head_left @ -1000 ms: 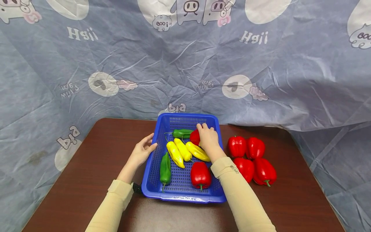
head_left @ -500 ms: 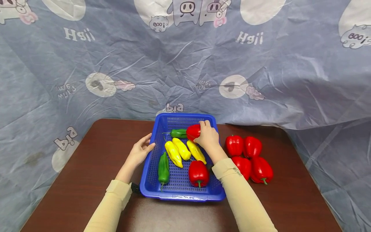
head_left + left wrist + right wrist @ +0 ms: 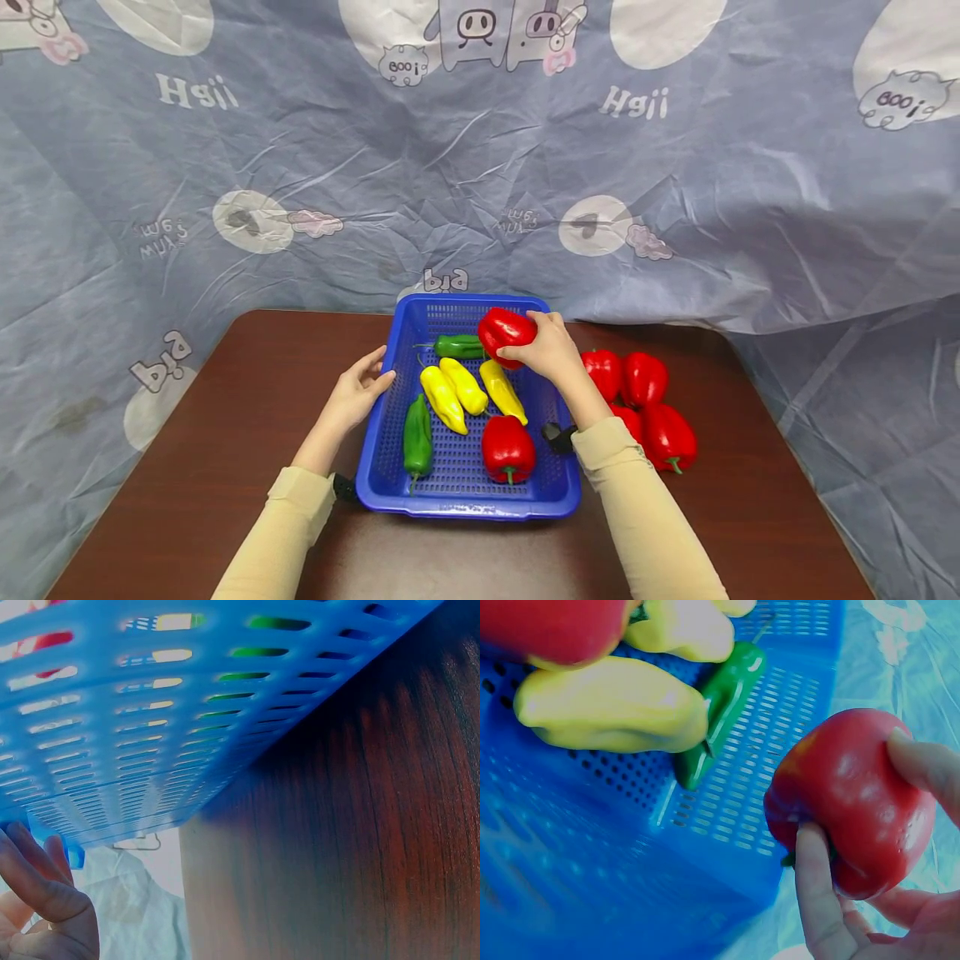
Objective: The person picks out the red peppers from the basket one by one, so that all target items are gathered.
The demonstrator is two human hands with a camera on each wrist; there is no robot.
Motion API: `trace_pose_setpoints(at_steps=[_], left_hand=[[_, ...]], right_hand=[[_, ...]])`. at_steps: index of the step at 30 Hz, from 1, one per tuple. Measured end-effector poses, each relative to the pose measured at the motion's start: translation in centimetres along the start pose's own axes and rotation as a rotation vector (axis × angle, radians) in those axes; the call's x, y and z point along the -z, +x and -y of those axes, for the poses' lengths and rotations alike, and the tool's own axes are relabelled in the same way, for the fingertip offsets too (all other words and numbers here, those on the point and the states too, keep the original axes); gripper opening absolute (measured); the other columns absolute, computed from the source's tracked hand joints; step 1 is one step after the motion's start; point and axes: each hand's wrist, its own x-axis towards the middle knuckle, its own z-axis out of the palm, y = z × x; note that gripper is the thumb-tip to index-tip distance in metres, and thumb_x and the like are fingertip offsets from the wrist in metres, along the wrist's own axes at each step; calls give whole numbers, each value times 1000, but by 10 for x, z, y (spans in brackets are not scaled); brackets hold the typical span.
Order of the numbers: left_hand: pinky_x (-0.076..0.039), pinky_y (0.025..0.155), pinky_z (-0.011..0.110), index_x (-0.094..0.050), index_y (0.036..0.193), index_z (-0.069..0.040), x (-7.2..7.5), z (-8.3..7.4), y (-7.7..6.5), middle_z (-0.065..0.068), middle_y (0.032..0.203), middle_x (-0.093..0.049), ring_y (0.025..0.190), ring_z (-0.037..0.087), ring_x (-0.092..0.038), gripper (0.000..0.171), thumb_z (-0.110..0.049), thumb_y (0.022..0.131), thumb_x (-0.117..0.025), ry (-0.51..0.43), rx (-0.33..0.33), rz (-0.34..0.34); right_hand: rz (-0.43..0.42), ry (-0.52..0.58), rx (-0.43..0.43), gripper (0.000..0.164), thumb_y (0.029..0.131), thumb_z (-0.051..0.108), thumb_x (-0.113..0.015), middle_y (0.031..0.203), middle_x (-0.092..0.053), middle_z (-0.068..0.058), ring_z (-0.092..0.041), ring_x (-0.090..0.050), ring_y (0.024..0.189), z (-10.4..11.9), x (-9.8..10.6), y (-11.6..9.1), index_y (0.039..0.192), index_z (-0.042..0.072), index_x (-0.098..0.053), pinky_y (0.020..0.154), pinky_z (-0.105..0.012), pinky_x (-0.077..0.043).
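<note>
My right hand (image 3: 552, 346) grips a red bell pepper (image 3: 504, 333) above the far right part of a blue perforated basket (image 3: 480, 508). In the right wrist view, fingers and thumb curl round this bell pepper (image 3: 855, 802), its stem pointing down. My left hand (image 3: 352, 396) holds the basket's left rim, thumb on top; the left wrist view shows curled fingers (image 3: 45, 881) at the rim. Inside lie several yellow peppers (image 3: 444, 398), a green pepper (image 3: 417, 437) at the near left, another green pepper (image 3: 459, 347) at the far side, and a red bell pepper (image 3: 508, 450) near the front.
Several red bell peppers (image 3: 670, 436) stand grouped on the brown table (image 3: 750, 517) right of the basket, partly hidden by the right forearm. A patterned grey-blue cloth (image 3: 450, 167) hangs behind the table. A dark wrist camera (image 3: 558, 437) overlaps the basket's right side.
My right hand has lifted the red bell pepper up from the basket's far side. One yellow pepper beneath has turned to a steeper angle. The left hand stays at the rim.
</note>
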Motion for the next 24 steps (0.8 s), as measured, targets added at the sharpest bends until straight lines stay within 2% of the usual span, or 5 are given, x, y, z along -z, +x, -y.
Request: trace_pose_setpoints(at_steps=[6, 11, 16, 21, 24], left_hand=[[-52, 68, 21, -38, 152, -9, 0, -2, -1, 19, 128, -55, 78, 8, -56, 59, -20, 99, -60, 12, 6, 0], [-52, 68, 20, -38, 152, -9, -1, -2, -2, 19, 128, -55, 78, 8, -56, 59, -20, 99, -60, 18, 4, -1], [-52, 67, 21, -38, 152, -9, -1, -1, -2, 19, 126, -55, 76, 8, -55, 59, -19, 99, -61, 9, 2, 3], [-53, 68, 21, -36, 153, -10, 0, -2, -2, 18, 128, -54, 78, 8, -56, 59, -20, 99, -60, 5, 10, 9], [-53, 68, 21, -36, 153, -9, 0, -2, -1, 20, 129, -54, 78, 8, -56, 60, -21, 100, -60, 11, 5, 12]], right_hand=[[56, 250, -36, 87, 83, 35, -76, 137, -40, -25, -38, -69, 96, -9, 16, -6, 151, 1, -33, 80, -42, -60], [98, 410, -59, 88, 86, 33, -74, 145, -37, -25, -38, -69, 102, -19, 28, -12, 153, 1, -28, 84, -44, -58], [114, 484, -53, 84, 89, 34, -72, 141, -49, -25, -36, -69, 103, -31, 41, -20, 153, 0, -28, 89, -46, -56], [121, 498, -87, 82, 89, 40, -70, 139, -52, -22, -33, -71, 99, -42, 52, -29, 151, 3, -32, 92, -43, -55], [114, 498, -96, 79, 89, 42, -70, 136, -54, -22, -25, -73, 92, -48, 58, -34, 149, 4, -36, 93, -43, -55]])
